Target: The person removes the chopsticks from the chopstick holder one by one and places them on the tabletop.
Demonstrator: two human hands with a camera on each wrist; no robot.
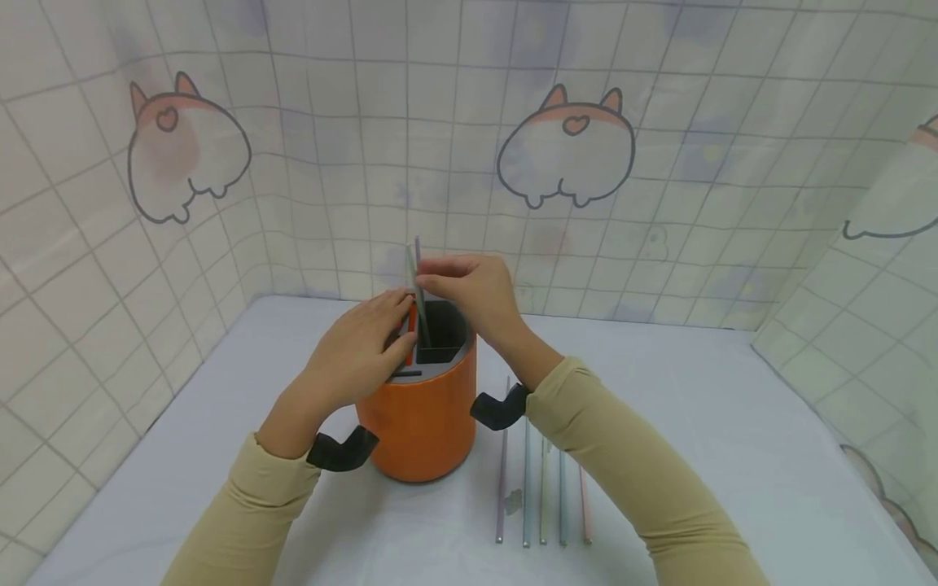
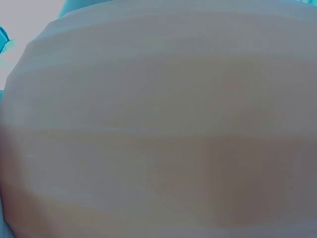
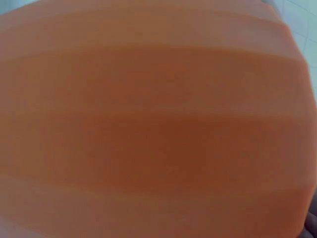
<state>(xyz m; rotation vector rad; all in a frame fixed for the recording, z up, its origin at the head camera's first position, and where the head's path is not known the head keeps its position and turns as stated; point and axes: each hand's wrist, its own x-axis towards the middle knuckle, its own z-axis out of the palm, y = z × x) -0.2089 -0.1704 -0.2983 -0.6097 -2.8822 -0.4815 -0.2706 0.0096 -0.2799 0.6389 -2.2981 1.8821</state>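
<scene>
- Here's the slim purplish rod (image 1: 418, 254), upright above the orange holder (image 1: 425, 431), and we see the right hand (image 1: 469, 295) pinching it between thumb and fingers!
- Right beside it, a pale greenish rod (image 1: 409, 259) pokes up too; where each one ends below, we can't quite tell.
- Under them we've got the holder's grey insert (image 1: 434, 372), dark compartments open at the top.
- Over on the holder's left, the left hand (image 1: 359, 342) rests across the top, fingers stretched out, thumb apart, an orange strip (image 1: 412, 325) showing between.
- Just right of the holder, we count five more rods lying in a row on the white tabletop (image 1: 681, 391): purple (image 1: 501, 488), blue (image 1: 527, 488), yellowish (image 1: 544, 505), another blue (image 1: 563, 500) and pink (image 1: 585, 513).
- Both wrists wear black bands, below beige sleeves (image 1: 630, 456).
- Behind everything, we have a checked backdrop (image 1: 410, 122) with cartoon corgi rumps (image 1: 567, 159)!
</scene>
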